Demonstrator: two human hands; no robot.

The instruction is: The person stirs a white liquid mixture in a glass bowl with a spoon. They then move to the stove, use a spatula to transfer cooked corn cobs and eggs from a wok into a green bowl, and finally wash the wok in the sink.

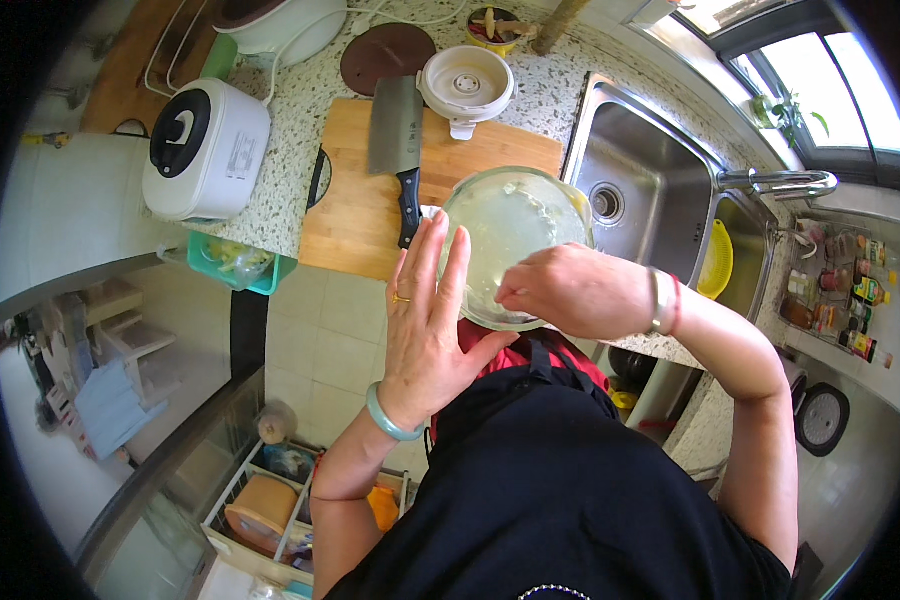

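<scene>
The clear bowl (515, 171) of cloudy liquid sits between my hands, overlapping the near right part of the cutting board (355, 218). My left hand (425, 325) is spread wide along its left rim, thumb toward me. My right hand (570, 290) curls over the near right side; I cannot tell whether its fingers grip anything.

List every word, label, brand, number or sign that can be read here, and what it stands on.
None reads clearly.
White cooker: printed panel on its side, too small to read.
Cleaver: small dark marks on the blade, too small to read.
Bottles and jars at far right: coloured labels, too blurred to read.
Clear bowl: no lettering visible.
</scene>
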